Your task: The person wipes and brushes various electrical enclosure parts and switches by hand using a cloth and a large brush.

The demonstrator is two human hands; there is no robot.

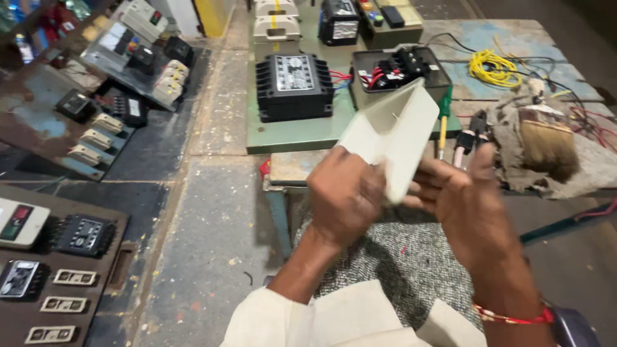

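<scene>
Gripping the cream plastic cover [393, 132] in both hands, left hand [345, 196] and right hand [464, 202], over the table [302, 133]; I reckon next it needs lining up with the open black switch box [398, 72].

The left hand [344, 196] and right hand [466, 205] are smeared by motion blur, so single fingers cannot be told apart. The left hand covers the lower corner of the pale cover [393, 135] held between them; how the fingertips grip it is hidden. The cover hides part of the open black box [398, 71] and the shaft of the green screwdriver [443, 122]. The brush [546, 144] is blurred, its handle unclear. Panels [38, 270] at the left are cut off by the edge, and the right forearm leaves the picture at the bottom
</scene>
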